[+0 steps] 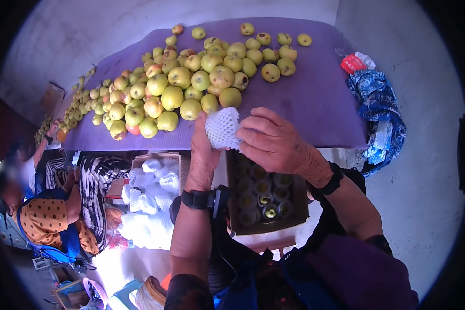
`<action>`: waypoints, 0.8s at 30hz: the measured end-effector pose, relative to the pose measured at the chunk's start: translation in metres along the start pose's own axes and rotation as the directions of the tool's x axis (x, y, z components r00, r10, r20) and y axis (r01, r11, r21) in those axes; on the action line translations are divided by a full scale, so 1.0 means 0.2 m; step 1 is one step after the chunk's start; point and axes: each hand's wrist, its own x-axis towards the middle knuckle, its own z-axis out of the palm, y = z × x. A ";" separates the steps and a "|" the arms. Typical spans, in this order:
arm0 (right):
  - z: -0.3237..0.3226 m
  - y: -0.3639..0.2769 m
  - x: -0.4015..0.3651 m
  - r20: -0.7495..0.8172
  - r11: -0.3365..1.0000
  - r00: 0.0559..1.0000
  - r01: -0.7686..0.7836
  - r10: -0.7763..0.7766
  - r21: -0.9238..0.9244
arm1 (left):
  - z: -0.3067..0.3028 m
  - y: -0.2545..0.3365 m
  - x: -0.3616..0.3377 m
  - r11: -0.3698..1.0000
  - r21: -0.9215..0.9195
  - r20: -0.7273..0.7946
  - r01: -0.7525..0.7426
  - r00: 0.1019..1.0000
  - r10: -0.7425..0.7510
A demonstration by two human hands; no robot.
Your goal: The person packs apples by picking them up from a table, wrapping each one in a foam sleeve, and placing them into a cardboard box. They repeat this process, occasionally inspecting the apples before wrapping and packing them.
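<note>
Over the table's near edge, my left hand point(203, 143) is closed around one side of a white foam fruit net point(222, 128). The net is rounded out; what fills it is hidden by the mesh. On the opposite side, the fingers of my right hand point(276, 143) are bent and pinch the net's edge. Just beyond both hands lies a large heap of yellow-green apples point(180, 77), some with red blush or brown spots. Below my right forearm, a cardboard box point(274, 226) holds several apples in foam nets.
A purple cover point(315, 101) lies on the table. White foam nets point(152, 199) overflow a carton at lower left. Another person point(46, 214) sits at the left, a hand near the apples. Blue patterned cloth point(377, 113) and a red packet point(354, 63) lie at the right edge.
</note>
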 end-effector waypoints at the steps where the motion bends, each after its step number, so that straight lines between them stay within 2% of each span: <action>1: 0.00 0.00 -0.01 0.000 1.000 1.000 -0.001 0.001 0.002 | 0.00 0.00 0.00 1.000 0.020 -0.037 0.008 0.999 -0.007; 3: 0.00 -0.01 -0.01 0.067 1.000 0.998 0.008 -0.009 0.013 | 0.00 0.00 0.00 0.999 0.039 -0.076 0.014 0.997 -0.011; 10: 0.02 -0.02 -0.02 0.087 0.997 0.996 0.028 -0.034 0.068 | 0.00 -0.01 -0.01 0.990 0.143 -0.177 -0.021 0.983 0.047; 12: 0.02 -0.02 -0.03 0.205 0.991 0.979 -0.041 0.014 0.128 | 0.03 -0.01 -0.01 0.985 0.167 -0.198 -0.049 0.977 0.082; 15: 0.02 -0.01 -0.05 0.254 0.969 0.965 -0.121 0.064 0.214 | 0.05 0.01 -0.02 0.978 0.206 -0.271 -0.016 0.960 0.072; 18: 0.04 0.00 -0.07 0.204 0.968 0.970 -0.169 0.129 0.188 | 0.04 0.01 -0.03 0.967 0.255 -0.264 0.007 0.962 0.063; 24: 0.09 0.00 -0.09 0.155 0.951 0.957 -0.270 0.247 0.152 | 0.01 0.01 -0.02 0.940 0.336 -0.224 -0.061 0.964 0.143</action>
